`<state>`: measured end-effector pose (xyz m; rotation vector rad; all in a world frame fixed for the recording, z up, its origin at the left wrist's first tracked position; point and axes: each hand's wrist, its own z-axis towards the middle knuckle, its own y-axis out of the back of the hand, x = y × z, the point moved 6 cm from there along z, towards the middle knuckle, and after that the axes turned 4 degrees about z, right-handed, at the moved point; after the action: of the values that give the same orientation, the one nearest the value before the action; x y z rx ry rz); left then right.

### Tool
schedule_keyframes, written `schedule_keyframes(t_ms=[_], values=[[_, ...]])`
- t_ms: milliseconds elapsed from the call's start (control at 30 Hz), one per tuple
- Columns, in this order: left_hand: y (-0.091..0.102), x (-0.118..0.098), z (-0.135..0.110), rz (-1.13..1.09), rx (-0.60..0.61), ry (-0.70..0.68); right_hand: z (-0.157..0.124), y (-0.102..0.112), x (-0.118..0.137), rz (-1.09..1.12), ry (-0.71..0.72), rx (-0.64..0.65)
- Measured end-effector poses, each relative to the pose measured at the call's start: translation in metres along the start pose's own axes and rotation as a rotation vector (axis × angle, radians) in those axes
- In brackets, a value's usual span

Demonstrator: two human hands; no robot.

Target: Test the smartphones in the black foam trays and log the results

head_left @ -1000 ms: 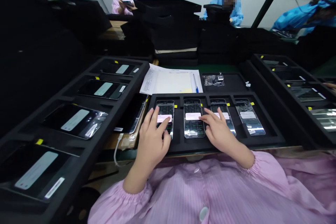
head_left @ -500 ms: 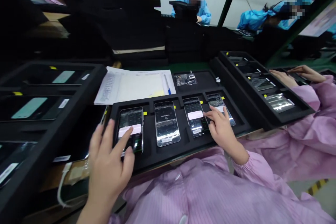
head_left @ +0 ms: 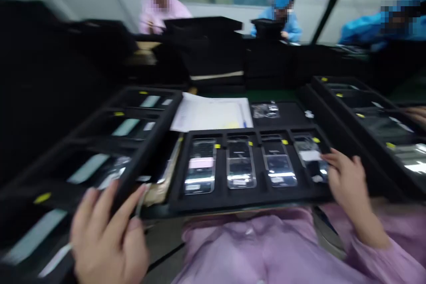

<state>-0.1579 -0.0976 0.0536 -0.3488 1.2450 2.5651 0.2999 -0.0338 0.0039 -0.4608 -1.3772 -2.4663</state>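
A black foam tray (head_left: 253, 199) in front of me holds several lit phones in a row. My right hand (head_left: 346, 182) reaches over the rightmost phone (head_left: 311, 159), its fingertips at the pale label on the screen, fingers apart and holding nothing. My left hand (head_left: 106, 235) hovers low at the left, over the near corner of the long left tray (head_left: 133, 173), fingers spread and empty. The leftmost phone (head_left: 201, 171) shows a pink label. The picture is smeared by motion.
A paper sheet with a pen (head_left: 213, 113) lies behind the tray. A second long tray of phones (head_left: 376, 120) runs along the right, with another person's hand (head_left: 416, 115) at it. Stacked black trays (head_left: 213, 49) stand at the back. Several people in pink and blue coats work beyond.
My right hand has moved right from the third phone to the rightmost one. My left hand has left the leftmost phone and dropped back to the left. The view swung.
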Motion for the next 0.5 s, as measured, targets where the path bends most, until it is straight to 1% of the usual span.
schedule_keyframes(t_ms=[67, 100, 133, 167, 233, 300, 333, 367, 400, 467, 500], values=[[0.025, 0.003, -0.001, 0.106, -0.113, 0.060, 0.009, -0.002, 0.015, 0.085, 0.046, 0.038], [0.038, 0.007, -0.001, 0.147, -0.160, 0.104, 0.016, -0.005, 0.030, 0.155, 0.103, 0.053], [0.050, 0.015, -0.003, 0.180, -0.195, 0.159, 0.022, -0.010, 0.050, 0.210, 0.194, 0.100], [0.062, 0.024, -0.006, 0.209, -0.242, 0.216, 0.029, -0.016, 0.076, 0.254, 0.305, 0.150], [0.085, 0.043, -0.015, 0.260, -0.322, 0.310, 0.036, -0.030, 0.139, 0.311, 0.561, 0.287], [0.100, 0.063, -0.027, 0.297, -0.358, 0.385, 0.040, -0.052, 0.207, 0.367, 0.787, 0.474], [0.105, 0.073, -0.033, 0.308, -0.354, 0.412, 0.042, -0.064, 0.241, 0.406, 0.870, 0.573], [0.108, 0.081, -0.038, 0.316, -0.345, 0.429, 0.046, -0.079, 0.273, 0.433, 0.914, 0.658], [0.109, 0.089, -0.041, 0.320, -0.331, 0.436, 0.052, -0.094, 0.303, 0.450, 0.928, 0.719], [0.111, 0.103, -0.045, 0.321, -0.306, 0.427, 0.067, -0.126, 0.358, 0.458, 0.907, 0.760], [0.111, 0.110, -0.044, 0.325, -0.288, 0.417, 0.074, -0.142, 0.383, 0.450, 0.897, 0.750]])
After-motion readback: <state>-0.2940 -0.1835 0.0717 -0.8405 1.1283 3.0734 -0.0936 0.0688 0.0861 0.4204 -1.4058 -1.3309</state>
